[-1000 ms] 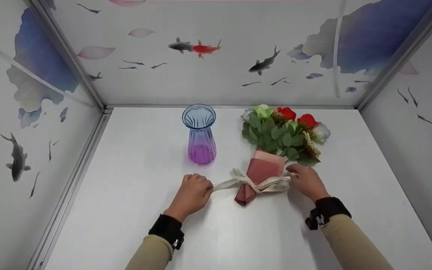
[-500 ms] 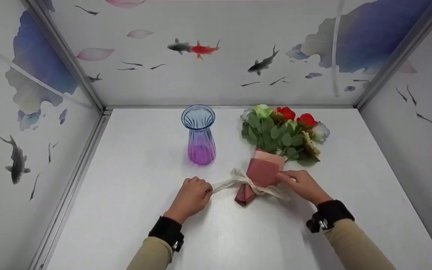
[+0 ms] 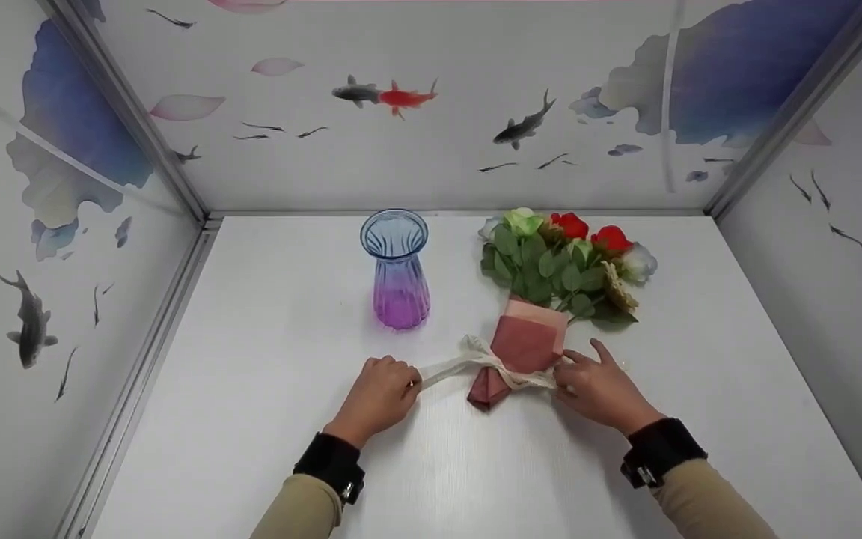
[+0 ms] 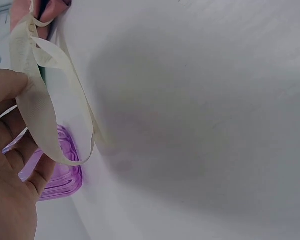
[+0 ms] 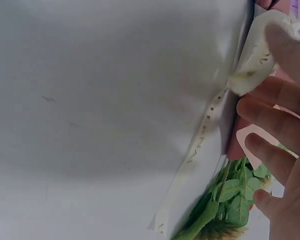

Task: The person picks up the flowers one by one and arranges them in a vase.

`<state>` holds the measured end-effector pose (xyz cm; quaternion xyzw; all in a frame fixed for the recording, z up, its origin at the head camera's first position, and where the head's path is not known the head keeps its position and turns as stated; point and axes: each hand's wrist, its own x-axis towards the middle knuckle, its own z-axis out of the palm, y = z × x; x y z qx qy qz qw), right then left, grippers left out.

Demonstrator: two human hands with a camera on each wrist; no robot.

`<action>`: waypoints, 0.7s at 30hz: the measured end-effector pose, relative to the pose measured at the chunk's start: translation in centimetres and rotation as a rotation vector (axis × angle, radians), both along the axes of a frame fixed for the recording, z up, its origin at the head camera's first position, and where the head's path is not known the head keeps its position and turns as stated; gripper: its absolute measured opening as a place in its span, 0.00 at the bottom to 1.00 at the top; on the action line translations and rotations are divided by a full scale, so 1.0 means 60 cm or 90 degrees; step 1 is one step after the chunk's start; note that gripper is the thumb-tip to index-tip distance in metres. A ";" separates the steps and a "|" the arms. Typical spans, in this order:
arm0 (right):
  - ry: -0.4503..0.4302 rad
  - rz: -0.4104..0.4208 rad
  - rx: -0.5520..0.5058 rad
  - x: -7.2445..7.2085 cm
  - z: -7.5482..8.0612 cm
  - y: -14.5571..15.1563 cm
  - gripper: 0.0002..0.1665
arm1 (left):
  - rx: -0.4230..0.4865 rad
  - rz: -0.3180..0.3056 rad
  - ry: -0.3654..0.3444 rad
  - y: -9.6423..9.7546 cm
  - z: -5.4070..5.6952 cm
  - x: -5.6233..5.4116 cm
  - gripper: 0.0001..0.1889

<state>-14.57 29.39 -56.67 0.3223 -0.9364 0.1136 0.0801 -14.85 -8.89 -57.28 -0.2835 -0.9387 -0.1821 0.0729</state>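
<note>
A bouquet (image 3: 543, 269) of red, pale green and whitish flowers lies on the table, its stems wrapped in pink paper (image 3: 528, 343). A cream ribbon (image 3: 450, 367) is tied round the lower wrap. My left hand (image 3: 378, 397) pinches the ribbon's left part, which hangs as a loop in the left wrist view. At the wrap's right side, my right hand (image 3: 599, 389) has thumb and forefinger on either side of the ribbon's right loop (image 5: 257, 60), the other fingers spread. A loose printed ribbon tail (image 5: 197, 145) trails across the table in the right wrist view.
A blue-to-purple glass vase (image 3: 399, 277) stands upright left of the bouquet, beyond my left hand. Printed panels with fish and petals (image 3: 401, 135) enclose the white table (image 3: 266, 337) at the back and both sides.
My right hand has let go of its earlier hold, shifted left over the wrap, then come down to the ribbon's right loop. The left hand stays almost still, holding the ribbon.
</note>
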 end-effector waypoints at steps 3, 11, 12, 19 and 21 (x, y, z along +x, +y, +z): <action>0.059 0.018 -0.041 0.003 -0.010 0.001 0.12 | 0.003 -0.002 -0.011 -0.002 0.000 -0.001 0.04; 0.137 0.069 -0.213 0.015 -0.017 0.001 0.16 | 0.056 0.019 -0.047 -0.006 0.005 -0.005 0.03; 0.129 0.082 -0.217 0.018 -0.020 0.000 0.17 | 0.061 0.017 -0.049 -0.007 0.006 -0.005 0.03; 0.071 0.147 -0.125 0.046 -0.048 -0.002 0.13 | -0.004 -0.040 -0.012 -0.012 -0.001 0.001 0.03; 0.068 0.163 -0.110 0.051 -0.058 -0.004 0.10 | -0.034 -0.062 0.008 -0.011 -0.007 0.003 0.03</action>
